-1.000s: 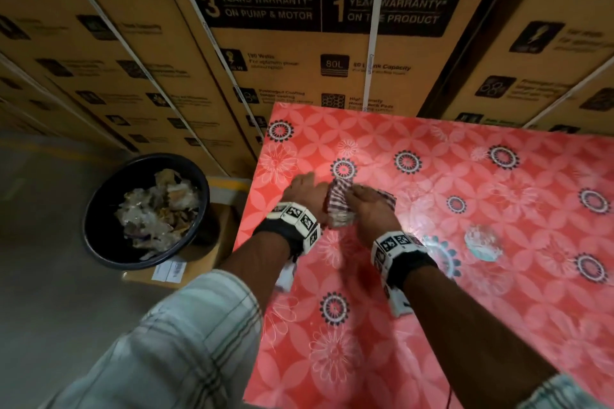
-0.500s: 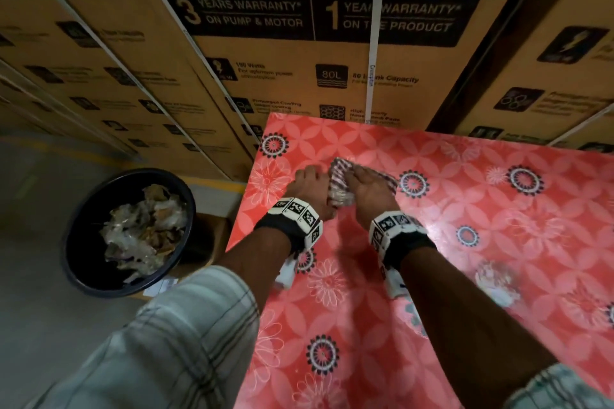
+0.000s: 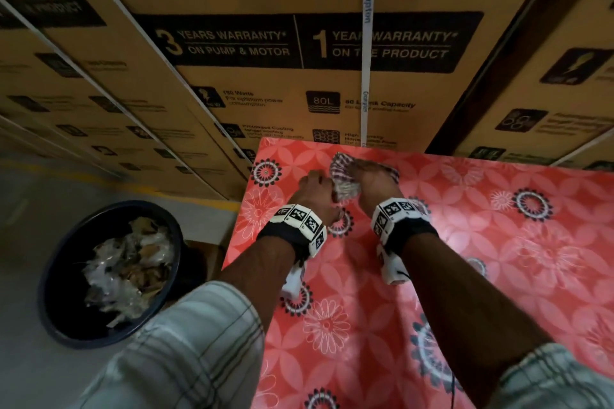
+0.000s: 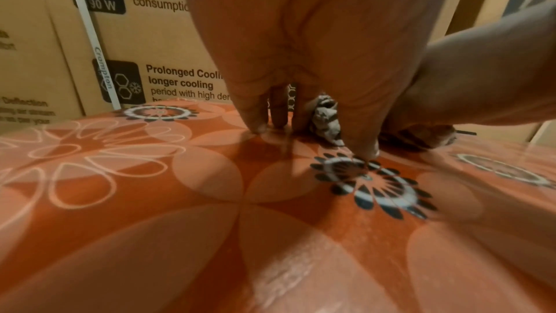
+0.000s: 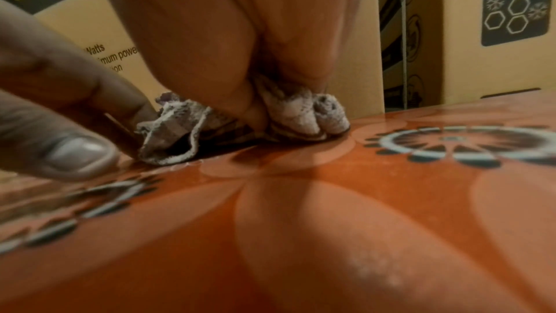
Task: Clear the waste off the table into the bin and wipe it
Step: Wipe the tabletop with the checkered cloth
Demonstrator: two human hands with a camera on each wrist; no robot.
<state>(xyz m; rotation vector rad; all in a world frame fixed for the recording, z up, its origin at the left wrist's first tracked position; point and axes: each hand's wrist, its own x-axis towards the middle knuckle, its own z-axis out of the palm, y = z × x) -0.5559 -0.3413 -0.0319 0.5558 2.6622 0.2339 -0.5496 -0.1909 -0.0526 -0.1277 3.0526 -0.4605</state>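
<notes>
Moved toward table (image 3: 498,242) far edge: cloth (image 3: 345,188), mostly hidden beneath right hand (image 3: 372,184), which grips it; left hand (image 3: 315,188) fingertips press tabletop, fingers straight.

Stacked cardboard boxes (image 3: 299,83) wall off the bench (image 3: 498,259) along its far edge, at twelve o'clock, just past the hands. From three round to six o'clock the patterned bench top lies open. At eight o'clock, off the bench's left edge, a bin (image 3: 59,325) of waste stands on the floor.

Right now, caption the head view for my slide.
Both hands, left hand and right hand, work a checked cloth at the table's far edge; bin holds waste.
</notes>
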